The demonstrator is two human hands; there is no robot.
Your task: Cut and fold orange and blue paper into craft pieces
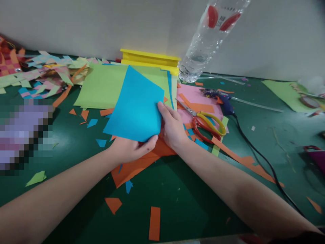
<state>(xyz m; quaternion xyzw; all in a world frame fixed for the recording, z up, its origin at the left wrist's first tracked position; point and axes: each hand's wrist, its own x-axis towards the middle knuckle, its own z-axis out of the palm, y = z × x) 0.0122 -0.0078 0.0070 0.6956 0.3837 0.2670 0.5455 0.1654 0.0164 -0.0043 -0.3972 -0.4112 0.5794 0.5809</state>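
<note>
A blue paper sheet [135,108] is lifted off the green table, tilted. My left hand [129,149] pinches its lower edge, thumb on top. My right hand [172,127] grips its right edge, fingers curled round the side. Under both hands lies an orange sheet [134,166]. Behind the blue sheet lies a stack of light green paper [101,86]. Scissors [205,123] with yellow and red handles rest just right of my right hand, on pink paper [195,96].
A clear plastic bottle [205,40] stands at the back by a yellow paper stack [149,59]. A blue glue gun [223,100] with a black cord [259,156] lies at the right. Woven paper pieces [38,74] and scraps litter the left. Orange offcuts [154,222] lie near me.
</note>
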